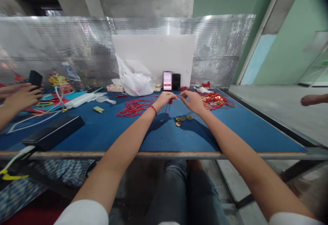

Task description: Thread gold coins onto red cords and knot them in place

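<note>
Both of my hands are raised over the middle of the blue tabletop [164, 139], fingers pinched close together. My left hand [165, 99] grips a red cord [167, 109], part of which hangs down as a loop. My right hand [192, 101] pinches the cord's other stretch a short way to the right. Several gold-coloured coins [178, 123] lie on the table just below the hands. Behind my left wrist spreads a tangled heap of red cords [133, 107]. Past my right hand is a pile of red cords with gold coins [214, 100].
A white plastic bag [135, 80] and two phones [167, 80] stand at the back against a white board [153, 51]. On the left are a black box [53, 132], a white power strip [80, 99] and a co-worker's hands [23, 97] with a phone. Another person's hand [311, 99] shows far right.
</note>
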A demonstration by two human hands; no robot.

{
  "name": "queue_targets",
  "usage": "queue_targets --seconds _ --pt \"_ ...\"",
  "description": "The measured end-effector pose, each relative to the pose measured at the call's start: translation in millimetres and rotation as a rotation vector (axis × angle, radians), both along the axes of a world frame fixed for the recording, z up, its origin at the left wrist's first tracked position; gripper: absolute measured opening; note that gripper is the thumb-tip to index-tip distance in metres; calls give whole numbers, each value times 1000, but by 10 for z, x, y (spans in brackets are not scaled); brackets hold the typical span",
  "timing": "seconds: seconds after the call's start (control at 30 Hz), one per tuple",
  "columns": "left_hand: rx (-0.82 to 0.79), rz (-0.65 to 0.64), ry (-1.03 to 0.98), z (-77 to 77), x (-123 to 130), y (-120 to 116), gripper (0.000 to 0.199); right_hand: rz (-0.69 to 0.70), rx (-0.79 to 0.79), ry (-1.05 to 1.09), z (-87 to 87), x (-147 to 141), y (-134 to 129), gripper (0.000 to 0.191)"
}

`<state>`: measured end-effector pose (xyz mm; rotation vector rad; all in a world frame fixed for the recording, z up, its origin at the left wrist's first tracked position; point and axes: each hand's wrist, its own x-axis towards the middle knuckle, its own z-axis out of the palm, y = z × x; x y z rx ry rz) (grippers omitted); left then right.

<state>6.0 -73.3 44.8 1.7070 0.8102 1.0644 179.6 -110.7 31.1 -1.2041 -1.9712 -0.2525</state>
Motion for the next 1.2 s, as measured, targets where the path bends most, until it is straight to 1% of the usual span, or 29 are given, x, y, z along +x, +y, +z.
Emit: queue_targets --seconds 0.07,0.1,0.17,0.2,0.23,0.27,0.3,0.33,0.4,0.47,0.53,0.63,0.7,0.93,1.1,1.2 --pt "44 100 78 -4 -27 30 20 -27 -6 -29 0 24 14 14" --pt "94 150 146 -11 -47 46 20 -39 -8 -51 2 36 20 13" --pt "256 243 324 -30 -88 73 20 -57 -10 -92 16 52 21 12" --pt "341 268 413 -40 -103 79 19 -58 -7 -104 29 53 16 12" --pt "399 261 481 -49 -111 80 19 -51 3 -103 45 51 9 12" --pt "413 213 523 -56 -111 74 19 -34 24 -84 62 45 2 12" --pt "384 128 533 -61 -102 63 20 -6 53 -45 79 38 -2 12" --pt "325 19 511 -65 -85 47 20 28 82 15 92 32 -1 13" --pt "195 -194 403 -72 -36 8 22 101 105 179 101 22 22 13" --pt "115 -314 246 -86 20 -30 25 157 47 352 80 17 70 13" --pt "62 -353 97 -110 69 -57 26 206 -79 484 36 11 125 17" --pt "-3 -315 -41 -151 117 -69 26 283 -263 606 -33 -15 177 27" --pt "-19 -255 -85 -175 133 -60 25 317 -321 656 -61 -39 177 32" --pt "-1 -68 -154 -223 165 -9 25 422 -402 770 -80 -103 128 37" --pt "41 15 -94 -203 170 -34 25 369 -420 817 -81 -121 114 29" --pt "58 31 -49 -205 174 -39 24 367 -447 848 -82 -113 105 28"
